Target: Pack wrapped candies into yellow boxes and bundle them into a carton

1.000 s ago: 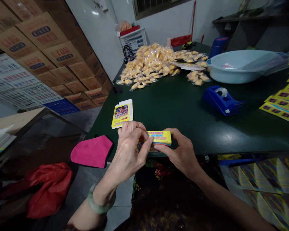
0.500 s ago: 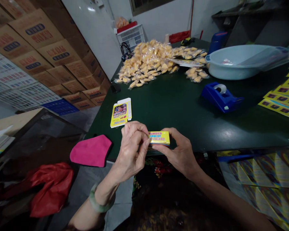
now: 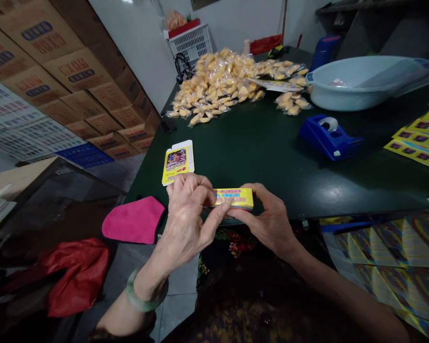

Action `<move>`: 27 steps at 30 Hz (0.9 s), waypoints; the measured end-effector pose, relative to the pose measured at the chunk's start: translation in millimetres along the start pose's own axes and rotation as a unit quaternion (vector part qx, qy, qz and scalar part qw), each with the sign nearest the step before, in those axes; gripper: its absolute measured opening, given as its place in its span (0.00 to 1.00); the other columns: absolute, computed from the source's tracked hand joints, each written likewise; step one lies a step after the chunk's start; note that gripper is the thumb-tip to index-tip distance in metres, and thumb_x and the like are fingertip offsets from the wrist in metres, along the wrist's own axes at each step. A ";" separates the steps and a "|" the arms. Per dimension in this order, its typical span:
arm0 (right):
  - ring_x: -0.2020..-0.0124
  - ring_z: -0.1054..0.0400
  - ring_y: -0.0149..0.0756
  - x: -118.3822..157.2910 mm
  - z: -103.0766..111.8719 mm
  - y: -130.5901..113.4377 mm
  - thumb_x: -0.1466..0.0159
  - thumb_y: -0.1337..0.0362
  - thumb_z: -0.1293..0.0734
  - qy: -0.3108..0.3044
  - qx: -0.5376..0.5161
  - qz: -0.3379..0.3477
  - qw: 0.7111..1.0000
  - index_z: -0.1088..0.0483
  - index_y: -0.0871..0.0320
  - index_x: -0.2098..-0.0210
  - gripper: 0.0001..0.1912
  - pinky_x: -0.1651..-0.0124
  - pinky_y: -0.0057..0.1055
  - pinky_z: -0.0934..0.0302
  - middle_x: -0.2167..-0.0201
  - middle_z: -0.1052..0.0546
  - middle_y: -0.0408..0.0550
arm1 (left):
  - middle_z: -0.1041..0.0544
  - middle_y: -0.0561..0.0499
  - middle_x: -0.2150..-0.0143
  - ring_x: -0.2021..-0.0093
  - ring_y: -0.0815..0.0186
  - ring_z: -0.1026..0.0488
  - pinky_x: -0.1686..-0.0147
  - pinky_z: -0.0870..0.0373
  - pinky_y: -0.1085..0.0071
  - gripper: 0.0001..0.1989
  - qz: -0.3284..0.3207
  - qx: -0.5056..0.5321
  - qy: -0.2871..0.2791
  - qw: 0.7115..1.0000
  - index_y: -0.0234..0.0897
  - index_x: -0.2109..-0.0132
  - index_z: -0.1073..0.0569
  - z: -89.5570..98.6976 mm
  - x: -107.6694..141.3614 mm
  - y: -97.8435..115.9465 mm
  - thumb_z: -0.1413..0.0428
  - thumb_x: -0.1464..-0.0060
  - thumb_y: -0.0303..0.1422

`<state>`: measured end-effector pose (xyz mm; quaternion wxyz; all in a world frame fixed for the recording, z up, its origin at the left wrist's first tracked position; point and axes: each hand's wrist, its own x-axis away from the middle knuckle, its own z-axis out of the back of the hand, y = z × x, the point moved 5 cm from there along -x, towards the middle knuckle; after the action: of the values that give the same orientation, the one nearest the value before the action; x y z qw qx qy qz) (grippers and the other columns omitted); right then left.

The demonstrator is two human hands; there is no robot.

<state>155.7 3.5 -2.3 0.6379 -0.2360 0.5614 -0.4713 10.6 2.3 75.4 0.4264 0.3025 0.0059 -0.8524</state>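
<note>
Pinching one yellow box (image 3: pixel 241 195) at the near edge of the table (image 3: pixel 253 147), the left hand (image 3: pixel 188 214) and right hand (image 3: pixel 270 216) grip its opposite ends. One flat carton (image 3: pixel 177 159) lies beyond. One dispenser (image 3: pixel 320 138) carries one tape roll (image 3: pixel 329 125); one basin (image 3: pixel 343 99) contains pinkish bits (image 3: pixel 339 83), too small to identify.

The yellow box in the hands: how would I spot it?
Find the dark green table. By its near edge, the left hand and right hand meet on the yellow box. Unlike the yellow carton lying beyond, it's handheld.
</note>
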 end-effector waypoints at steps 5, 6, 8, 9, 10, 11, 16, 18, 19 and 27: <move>0.68 0.31 0.33 0.0 -0.2 1.8 0.44 0.58 0.28 -0.001 -0.002 -0.002 1.000 0.33 0.56 0.62 0.15 0.64 0.30 0.36 0.68 0.25 0.44 | 0.31 0.48 0.62 0.59 0.63 0.36 0.58 0.40 0.61 0.08 0.015 0.080 -0.056 0.995 0.37 0.69 0.35 -6.0 -7.1 1.5 0.49 0.41 0.28; 0.68 0.31 0.33 -0.1 -0.3 2.2 0.44 0.58 0.27 0.000 -0.001 -0.003 1.000 0.33 0.57 0.62 0.15 0.64 0.30 0.37 0.68 0.25 0.44 | 0.31 0.48 0.62 0.59 0.63 0.36 0.57 0.39 0.61 0.08 0.018 0.096 -0.066 0.993 0.37 0.69 0.35 -6.9 -8.2 1.0 0.50 0.40 0.27; 0.68 0.31 0.33 0.0 -0.7 3.0 0.45 0.58 0.27 0.000 -0.001 -0.007 1.000 0.33 0.57 0.62 0.16 0.64 0.31 0.37 0.68 0.25 0.45 | 0.32 0.48 0.62 0.60 0.64 0.35 0.57 0.39 0.61 0.08 0.015 0.112 -0.068 0.991 0.37 0.69 0.36 -7.9 -9.0 0.5 0.50 0.40 0.26; 0.68 0.31 0.34 0.2 -0.9 3.3 0.45 0.58 0.27 0.001 0.000 -0.010 1.000 0.33 0.57 0.62 0.16 0.64 0.31 0.37 0.68 0.25 0.45 | 0.32 0.48 0.62 0.59 0.64 0.35 0.58 0.39 0.61 0.07 0.010 0.116 -0.062 0.991 0.37 0.69 0.36 -8.3 -8.6 0.5 0.50 0.41 0.26; 0.68 0.31 0.34 0.5 -1.1 3.7 0.45 0.58 0.27 0.001 0.000 -0.013 1.000 0.33 0.57 0.62 0.16 0.64 0.31 0.36 0.68 0.25 0.45 | 0.32 0.48 0.62 0.59 0.63 0.36 0.58 0.39 0.61 0.07 0.001 0.116 -0.051 0.992 0.37 0.68 0.36 -8.5 -7.7 0.7 0.50 0.41 0.25; 0.68 0.31 0.34 0.9 -1.3 3.8 0.45 0.58 0.27 0.002 0.000 -0.016 1.000 0.33 0.57 0.62 0.16 0.64 0.31 0.36 0.68 0.25 0.44 | 0.32 0.48 0.62 0.59 0.63 0.36 0.58 0.39 0.61 0.07 -0.012 0.112 -0.036 0.993 0.37 0.68 0.37 -8.6 -6.3 1.1 0.50 0.41 0.24; 0.69 0.31 0.34 2.5 -3.2 2.6 0.44 0.59 0.28 -0.010 0.006 -0.020 1.000 0.33 0.55 0.63 0.13 0.63 0.32 0.36 0.69 0.25 0.43 | 0.31 0.49 0.63 0.58 0.62 0.36 0.57 0.40 0.58 0.07 -0.083 0.047 0.025 0.995 0.39 0.65 0.39 -11.0 2.2 4.7 0.50 0.43 0.22; 0.68 0.31 0.34 1.6 -3.1 2.9 0.44 0.59 0.28 -0.011 0.005 -0.022 1.000 0.33 0.55 0.63 0.13 0.63 0.32 0.36 0.69 0.25 0.44 | 0.31 0.50 0.63 0.59 0.61 0.35 0.58 0.40 0.57 0.07 -0.102 0.044 0.035 0.993 0.40 0.65 0.39 -10.8 3.3 5.7 0.50 0.43 0.23; 0.68 0.31 0.34 0.8 -2.9 3.3 0.44 0.59 0.28 -0.011 0.003 -0.025 1.000 0.33 0.55 0.63 0.13 0.63 0.32 0.36 0.69 0.25 0.44 | 0.31 0.50 0.64 0.59 0.61 0.34 0.58 0.39 0.57 0.07 -0.109 0.059 0.038 0.992 0.40 0.65 0.39 -9.6 3.1 5.8 0.50 0.43 0.24; 0.69 0.31 0.33 -3.6 -2.1 4.9 0.45 0.59 0.27 -0.013 0.006 -0.029 0.999 0.33 0.55 0.63 0.14 0.64 0.31 0.36 0.69 0.25 0.43 | 0.29 0.49 0.64 0.60 0.61 0.35 0.58 0.39 0.58 0.08 -0.010 0.022 0.061 0.998 0.39 0.67 0.33 6.0 -4.0 -10.8 0.52 0.39 0.30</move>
<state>155.7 9.3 -5.2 0.6327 -0.2548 0.5430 -0.4898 1.5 10.5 79.7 0.4101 0.3630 0.0164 -0.8365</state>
